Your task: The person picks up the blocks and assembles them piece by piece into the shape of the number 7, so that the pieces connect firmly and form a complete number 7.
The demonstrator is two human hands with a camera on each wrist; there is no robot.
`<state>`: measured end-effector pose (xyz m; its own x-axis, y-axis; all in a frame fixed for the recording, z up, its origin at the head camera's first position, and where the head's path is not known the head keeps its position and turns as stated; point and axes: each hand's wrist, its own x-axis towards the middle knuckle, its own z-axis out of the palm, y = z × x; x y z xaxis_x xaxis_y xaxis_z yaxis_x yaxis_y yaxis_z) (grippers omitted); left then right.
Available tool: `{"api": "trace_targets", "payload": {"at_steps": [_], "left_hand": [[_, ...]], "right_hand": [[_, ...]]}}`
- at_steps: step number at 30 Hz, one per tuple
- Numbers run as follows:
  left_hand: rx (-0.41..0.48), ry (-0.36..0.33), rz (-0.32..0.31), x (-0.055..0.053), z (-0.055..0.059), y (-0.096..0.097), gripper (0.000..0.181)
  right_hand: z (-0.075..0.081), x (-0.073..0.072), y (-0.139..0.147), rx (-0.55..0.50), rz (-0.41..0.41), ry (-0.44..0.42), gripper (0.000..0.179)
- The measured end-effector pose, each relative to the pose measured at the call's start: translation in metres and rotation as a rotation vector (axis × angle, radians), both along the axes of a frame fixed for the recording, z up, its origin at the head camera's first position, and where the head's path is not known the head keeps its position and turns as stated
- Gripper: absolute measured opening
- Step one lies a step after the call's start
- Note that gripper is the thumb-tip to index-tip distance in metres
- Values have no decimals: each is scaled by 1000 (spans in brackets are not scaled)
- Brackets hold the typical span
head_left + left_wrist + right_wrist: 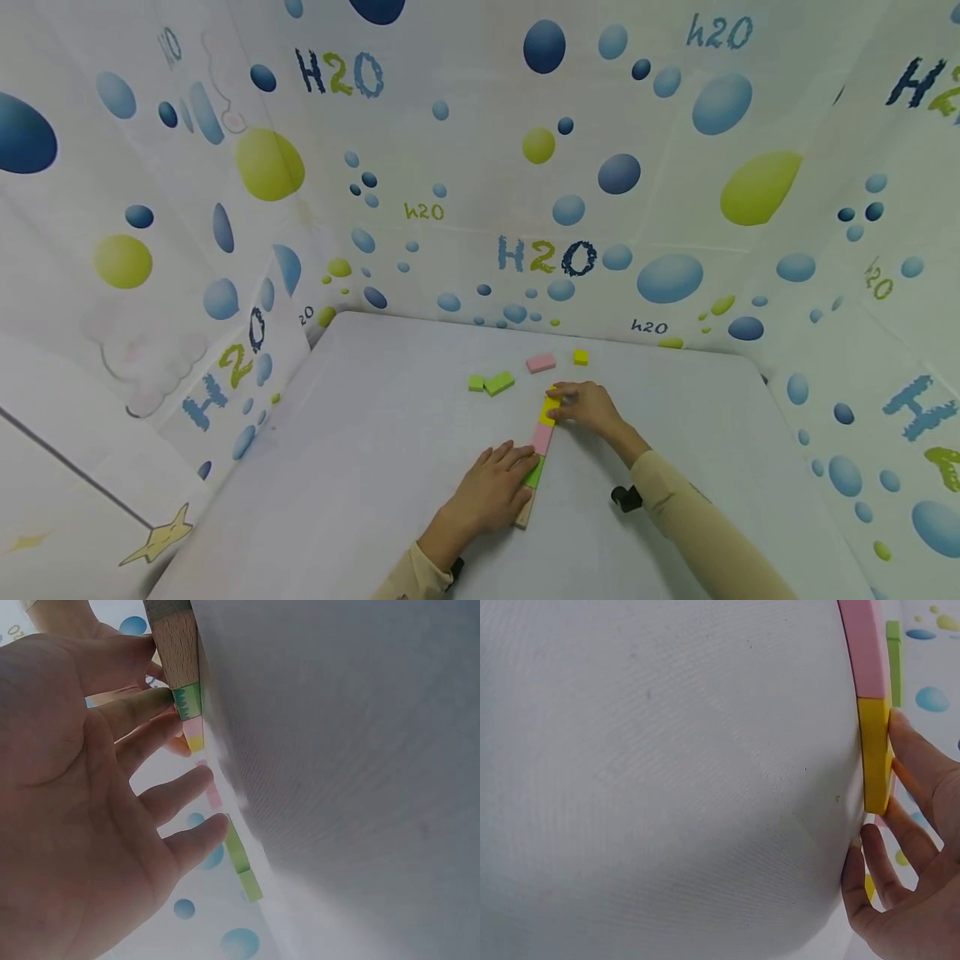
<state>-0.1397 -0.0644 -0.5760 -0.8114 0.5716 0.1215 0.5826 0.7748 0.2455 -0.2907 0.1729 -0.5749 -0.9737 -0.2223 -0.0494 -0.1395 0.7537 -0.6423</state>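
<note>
Four kinds of block make one straight row on the white table. From its near end come a plain wooden block (524, 511), a green block (535, 473), a pink block (542, 438) and a yellow block (549, 408). My right hand (590, 407) pinches the yellow block at the far end between thumb and fingers, its other fingers spread beyond the block. Along the row's left side lies my left hand (491, 490), fingers extended. In the left wrist view its thumb touches the wooden block (178, 652) and a fingertip meets the green block (188, 700).
Beyond the row lie a small green cube (476, 383), a longer green block (499, 383), a loose pink block (541, 363) and a small yellow cube (581, 357). White sheets with bubble prints (543, 150) hang around the table (360, 433).
</note>
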Motion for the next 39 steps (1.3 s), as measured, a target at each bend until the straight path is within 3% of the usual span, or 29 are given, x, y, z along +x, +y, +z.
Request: {"api": "trace_targets", "payload": {"at_steps": [15, 23, 30, 39], "left_hand": [[11, -8, 6, -4, -5, 1, 50], [15, -14, 11, -6, -7, 1, 50], [12, -25, 13, -9, -7, 1, 50], [14, -47, 14, -10, -6, 2, 49]], "right_hand": [[-3, -2, 4, -19, 23, -9, 47], [-3, -4, 10, -13, 64, 58, 45], [-2, -12, 19, -134, -49, 71, 39], [-1, -30, 33, -154, -220, 197, 33]]}}
